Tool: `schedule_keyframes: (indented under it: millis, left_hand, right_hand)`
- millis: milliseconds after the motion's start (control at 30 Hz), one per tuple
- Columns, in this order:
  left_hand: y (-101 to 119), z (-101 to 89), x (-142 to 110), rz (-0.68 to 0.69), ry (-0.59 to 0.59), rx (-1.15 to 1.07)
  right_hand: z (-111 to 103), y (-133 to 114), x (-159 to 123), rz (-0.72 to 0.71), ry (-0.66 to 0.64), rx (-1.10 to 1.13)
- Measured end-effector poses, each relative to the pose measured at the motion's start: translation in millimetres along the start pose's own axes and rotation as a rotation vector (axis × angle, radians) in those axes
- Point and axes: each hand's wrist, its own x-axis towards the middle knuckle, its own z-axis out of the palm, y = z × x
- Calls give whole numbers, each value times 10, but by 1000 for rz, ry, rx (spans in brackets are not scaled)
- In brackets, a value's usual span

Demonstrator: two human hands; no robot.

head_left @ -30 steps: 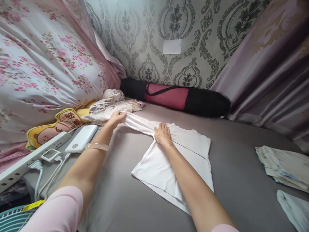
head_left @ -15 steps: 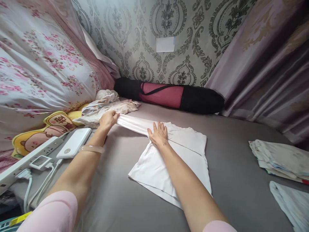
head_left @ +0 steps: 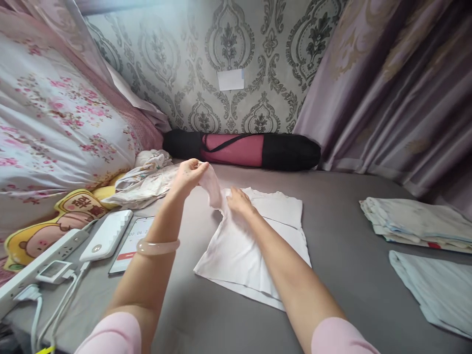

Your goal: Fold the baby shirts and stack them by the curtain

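left hand (head_left: 189, 173): fingers pinched on lifted sleeve of white shirt (head_left: 254, 236) | right hand (head_left: 238, 201): apparently pressing shirt just beside, fingers' closure unclear | shirt body flat on bed (head_left: 342, 255) below both hands

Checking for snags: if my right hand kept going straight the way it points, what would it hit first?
Probably the lifted sleeve of the white shirt, pinched in your left hand; your right hand points up-left toward it. Depth is hard to judge.
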Motion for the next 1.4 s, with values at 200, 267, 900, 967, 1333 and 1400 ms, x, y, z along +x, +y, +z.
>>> schedule_keyframes:
  millis: [200,267,900,967,1333,1400]
  left_hand:
    - [27,716,-71,212,11,165]
    - [27,998,-173,249,-16,169]
    - [-847,1203,-164,-65,56,186]
    - [-890,1235,-187,-29,-19,229]
    - [-1034,1410,-259,6,-265,623]
    - [-1064,1427,-264,3,-280,654]
  right_hand:
    - [-297,532,-413,279,112,681]
    - [-387,708,-576,312,64,820]
    - [-477,1087,-725,425,267,1365]
    - [-444,1155,-698,380,368,1256]
    - [-458,1340,-731,440,517,327]
    - [-492,1306,-794,443,487,171]
